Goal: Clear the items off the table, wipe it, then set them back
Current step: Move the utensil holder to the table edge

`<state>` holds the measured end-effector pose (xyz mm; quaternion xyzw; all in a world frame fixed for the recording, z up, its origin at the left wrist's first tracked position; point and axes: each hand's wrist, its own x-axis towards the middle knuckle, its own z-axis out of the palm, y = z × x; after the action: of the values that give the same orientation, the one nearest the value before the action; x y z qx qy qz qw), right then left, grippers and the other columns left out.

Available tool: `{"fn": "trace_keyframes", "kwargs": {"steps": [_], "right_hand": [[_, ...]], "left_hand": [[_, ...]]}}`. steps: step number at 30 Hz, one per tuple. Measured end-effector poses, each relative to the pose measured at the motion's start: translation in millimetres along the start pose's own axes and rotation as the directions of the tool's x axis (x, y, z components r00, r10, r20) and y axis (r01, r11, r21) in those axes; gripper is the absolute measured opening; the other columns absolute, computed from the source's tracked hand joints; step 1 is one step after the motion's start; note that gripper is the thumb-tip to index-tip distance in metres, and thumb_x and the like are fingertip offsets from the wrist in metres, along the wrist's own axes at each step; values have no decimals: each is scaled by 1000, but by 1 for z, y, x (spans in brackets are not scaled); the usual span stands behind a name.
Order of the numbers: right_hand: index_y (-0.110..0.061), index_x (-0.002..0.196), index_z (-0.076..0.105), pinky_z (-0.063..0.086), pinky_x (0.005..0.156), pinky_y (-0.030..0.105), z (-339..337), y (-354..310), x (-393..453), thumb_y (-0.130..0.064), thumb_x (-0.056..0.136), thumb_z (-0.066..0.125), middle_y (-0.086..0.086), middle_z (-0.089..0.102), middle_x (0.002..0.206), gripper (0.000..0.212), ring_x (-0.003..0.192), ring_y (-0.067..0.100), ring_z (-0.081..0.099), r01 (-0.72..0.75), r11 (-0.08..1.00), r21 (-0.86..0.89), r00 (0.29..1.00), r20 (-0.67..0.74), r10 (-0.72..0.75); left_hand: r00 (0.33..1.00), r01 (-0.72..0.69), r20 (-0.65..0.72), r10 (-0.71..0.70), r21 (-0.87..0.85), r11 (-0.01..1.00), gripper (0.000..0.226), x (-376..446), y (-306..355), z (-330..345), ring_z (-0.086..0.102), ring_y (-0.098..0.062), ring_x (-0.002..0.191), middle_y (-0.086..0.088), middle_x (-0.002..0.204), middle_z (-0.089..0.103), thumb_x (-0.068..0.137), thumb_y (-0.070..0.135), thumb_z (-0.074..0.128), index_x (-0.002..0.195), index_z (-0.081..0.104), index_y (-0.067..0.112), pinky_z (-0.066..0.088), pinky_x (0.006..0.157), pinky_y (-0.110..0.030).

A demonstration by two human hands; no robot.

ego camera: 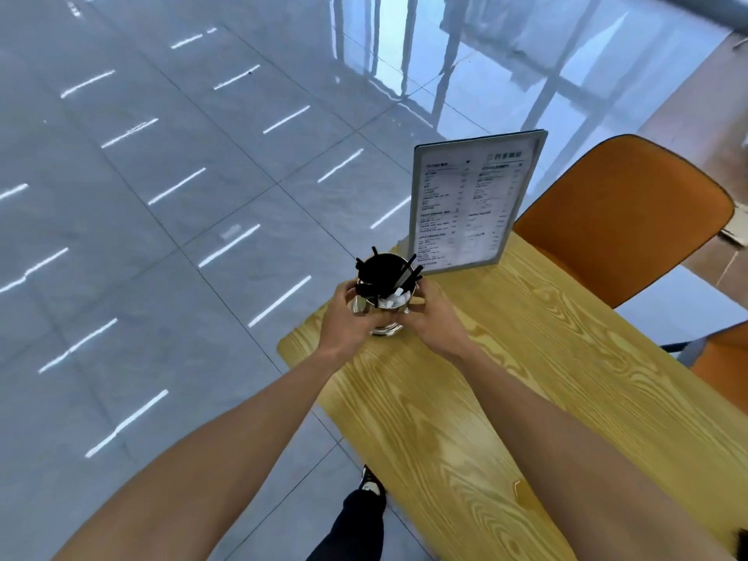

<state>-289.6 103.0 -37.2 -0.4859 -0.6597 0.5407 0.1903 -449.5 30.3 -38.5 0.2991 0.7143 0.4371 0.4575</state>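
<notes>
A shiny metal cup (384,317) full of black stirrers and white packets stands near the far left corner of the light wooden table (506,378). My left hand (346,317) wraps its left side and my right hand (435,319) wraps its right side, both gripping it. The cup's base touches the tabletop. Just behind it a menu in a grey frame (471,204) stands upright at the table's far end.
An orange chair (631,212) is pushed in at the table's far right, and part of another orange seat (724,358) shows at the right edge. A small wet spot (526,493) lies on the near tabletop. Grey tiled floor (162,196) stretches left. My foot (370,485) stands beside the table.
</notes>
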Motion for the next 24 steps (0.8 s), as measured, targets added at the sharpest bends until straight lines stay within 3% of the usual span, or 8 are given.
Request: {"fn": "trace_keyframes", "kwargs": {"steps": [2, 5, 10, 13, 16, 19, 22, 24], "right_hand": [[-25, 141, 51, 59, 93, 35, 9, 1, 8, -32, 76, 87, -11, 66, 128, 75, 112, 5, 67, -9, 1000, -13, 1000, 27, 9], [-22, 142, 49, 58, 94, 35, 21, 0, 18, -20, 78, 87, -8, 67, 126, 74, 109, 9, 69, -16, 1000, -20, 998, 62, 17], [-19, 138, 53, 58, 94, 33, 35, -2, 29, -19, 78, 87, -18, 64, 120, 69, 108, -1, 65, -11, 999, -34, 997, 74, 14], [-28, 136, 49, 57, 93, 34, 38, -3, 30, -26, 79, 86, -25, 61, 115, 68, 106, 1, 65, -31, 999, -39, 995, 98, 34], [-25, 149, 42, 53, 101, 40, 36, -3, 28, -33, 82, 83, -18, 61, 128, 79, 120, 11, 60, -25, 997, -68, 994, 103, 32], [-26, 158, 27, 44, 110, 45, 26, 2, 17, -46, 88, 73, -1, 48, 153, 86, 138, 19, 46, -35, 976, -213, 994, 96, 56], [-25, 159, 27, 37, 115, 50, 1, 17, 0, -52, 90, 65, 7, 39, 160, 83, 146, 27, 36, -101, 909, -404, 989, 58, 136], [-26, 158, 30, 31, 117, 55, -26, 30, -22, -55, 90, 61, 11, 37, 161, 80, 148, 33, 31, -144, 835, -532, 984, 11, 176]], "left_hand": [[1000, 5, -23, -5, 3, 1000, 92, 2, -3, -9, 66, -12, 114, 14, 129, 58, 58, 39, 98, 136, 52, 24, 54, 94, -30], [998, 11, -57, -11, 5, 1000, 91, 3, -6, -21, 60, 11, 100, 10, 134, 59, 61, 33, 97, 139, 51, 22, 51, 83, -17], [995, 45, -90, -44, 12, 999, 91, 9, -15, -32, 57, 13, 108, 11, 136, 61, 58, 38, 97, 137, 54, 25, 52, 100, -31], [995, 54, -87, -53, 6, 999, 88, 9, -15, -35, 57, 25, 96, 13, 136, 59, 62, 35, 96, 138, 53, 24, 52, 92, -23], [994, 87, -73, -85, 22, 996, 86, 6, -15, -31, 64, 9, 100, 16, 131, 55, 69, 38, 91, 142, 48, 21, 48, 83, -18], [980, 195, -66, -187, 139, 971, 67, -2, -22, -20, 61, -10, 105, 10, 121, 61, 80, 50, 81, 132, 53, 19, 50, 83, -30], [979, 162, 68, -194, 324, 932, 40, -11, -29, -2, 65, -15, 97, 6, 108, 69, 86, 50, 71, 116, 66, 25, 56, 90, -46], [970, 94, 158, -184, 456, 885, 62, -22, -23, 21, 59, -19, 121, 0, 134, 62, 88, 53, 68, 139, 56, 19, 49, 104, -44]]}}
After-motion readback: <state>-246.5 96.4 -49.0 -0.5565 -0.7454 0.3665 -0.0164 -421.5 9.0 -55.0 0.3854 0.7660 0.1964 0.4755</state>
